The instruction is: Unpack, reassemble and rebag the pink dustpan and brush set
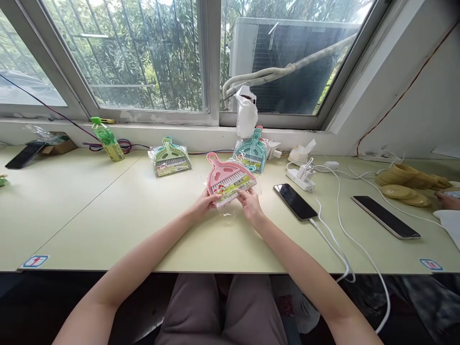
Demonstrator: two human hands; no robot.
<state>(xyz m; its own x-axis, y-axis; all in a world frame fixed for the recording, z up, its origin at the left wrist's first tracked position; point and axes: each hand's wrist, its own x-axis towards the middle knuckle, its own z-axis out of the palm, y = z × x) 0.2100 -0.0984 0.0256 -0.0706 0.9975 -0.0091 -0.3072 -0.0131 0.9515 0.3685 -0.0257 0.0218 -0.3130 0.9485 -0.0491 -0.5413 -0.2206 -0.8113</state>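
A pink mini dustpan and brush set (pixel 229 176), wrapped in clear plastic with a printed label, is held tilted above the table by both hands. My left hand (pixel 205 203) grips its lower left corner, the thumb lying on the front. At the lower right edge, my right hand (pixel 249 203) pinches the package, its other fingers partly hidden behind. Behind it, near the window sill, lie a green dustpan set (pixel 171 158) to the left and a teal dustpan set (pixel 253 152) to the right, both in clear wrap.
A green-capped bottle (pixel 108 139) stands tilted at the back left. On the right are a phone (pixel 295 201) on a white cable, a power strip (pixel 301 178), a second phone (pixel 385 217) and yellow rolls (pixel 402 178). Another person's hand (pixel 449 199) shows at the right edge.
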